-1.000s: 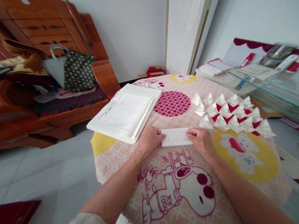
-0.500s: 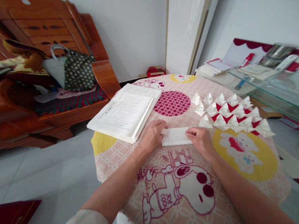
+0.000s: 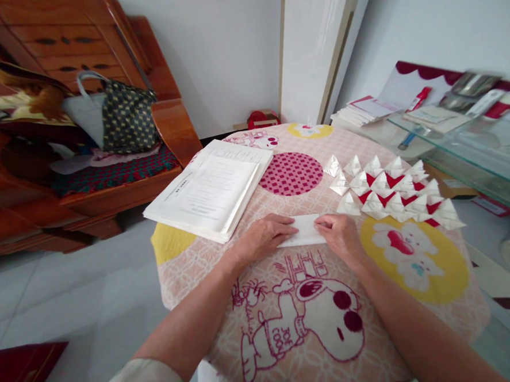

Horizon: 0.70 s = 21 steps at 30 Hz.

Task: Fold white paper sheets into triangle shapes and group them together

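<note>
A folded strip of white paper [image 3: 306,231] lies on the cloth-covered table, its long side running left to right. My left hand [image 3: 266,235] rests flat over its left part, fingers stretched toward the right and covering that end. At the other end, my right hand [image 3: 339,235] pinches the paper near its upper right edge between thumb and fingers. Up and to the left is a thick stack of printed paper sheets [image 3: 207,188]. Pointed folded paper pieces [image 3: 382,186], white with some red between them, stand in rows beyond my right hand.
The patterned tablecloth [image 3: 226,285] covers a rounded table. Right of it, a glass shelf [image 3: 472,143] holds a red marker [image 3: 420,98] and metal bowls [image 3: 475,82]. A wooden bench [image 3: 168,124] with a dark patterned bag [image 3: 127,118] stands at the left.
My left hand has slid right from the paper's left end onto its surface, with its fingers now flatter. The right hand keeps its pinch. The view has shifted slightly.
</note>
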Tool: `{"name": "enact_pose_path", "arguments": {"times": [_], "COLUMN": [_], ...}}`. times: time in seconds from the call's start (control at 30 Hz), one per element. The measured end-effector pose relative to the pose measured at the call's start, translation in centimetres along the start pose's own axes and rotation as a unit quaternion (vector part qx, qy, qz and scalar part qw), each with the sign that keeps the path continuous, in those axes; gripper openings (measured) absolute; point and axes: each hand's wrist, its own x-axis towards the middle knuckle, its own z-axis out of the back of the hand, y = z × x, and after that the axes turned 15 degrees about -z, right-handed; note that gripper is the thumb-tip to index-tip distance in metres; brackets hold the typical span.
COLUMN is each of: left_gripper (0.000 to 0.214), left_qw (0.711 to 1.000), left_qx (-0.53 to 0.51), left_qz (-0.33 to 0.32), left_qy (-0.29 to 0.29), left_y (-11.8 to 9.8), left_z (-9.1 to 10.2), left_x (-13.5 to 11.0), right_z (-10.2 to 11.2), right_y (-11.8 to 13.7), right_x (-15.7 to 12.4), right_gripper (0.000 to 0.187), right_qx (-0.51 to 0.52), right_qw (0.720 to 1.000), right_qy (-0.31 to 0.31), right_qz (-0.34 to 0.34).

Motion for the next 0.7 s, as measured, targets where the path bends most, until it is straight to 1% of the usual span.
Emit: {"name": "enact_pose_path", "arguments": {"times": [0.2, 0.4, 0.6, 0.7], "left_gripper": [0.037, 0.052, 0.054, 0.053], "left_qw": [0.997, 0.994, 0.992, 0.990], "left_qx": [0.045, 0.054, 0.052, 0.064], "left_qz": [-0.038, -0.055, -0.071, -0.076], "left_qy": [0.049, 0.073, 0.093, 0.102], "left_y": [0.0, -0.2, -0.5, -0.3], "left_z": [-0.5, -1.0, -0.9, -0.9], "left_x": [-0.2, -0.7, -0.8, -0.9], "right_z": [0.3, 0.5, 0.4, 0.4], "right_y": [0.2, 0.4, 0.4, 0.3], "right_x": [0.0, 0.1, 0.1, 0.2], "right_gripper": [0.019, 0.018, 0.019, 0.019], "right_qx": [-0.028, -0.025, -0.016, -0.018], "right_qw": [1.000, 1.000, 1.000, 1.000], "right_qy": [0.003, 0.011, 0.010, 0.009], "right_qz": [0.000, -0.007, -0.017, -0.008]}}
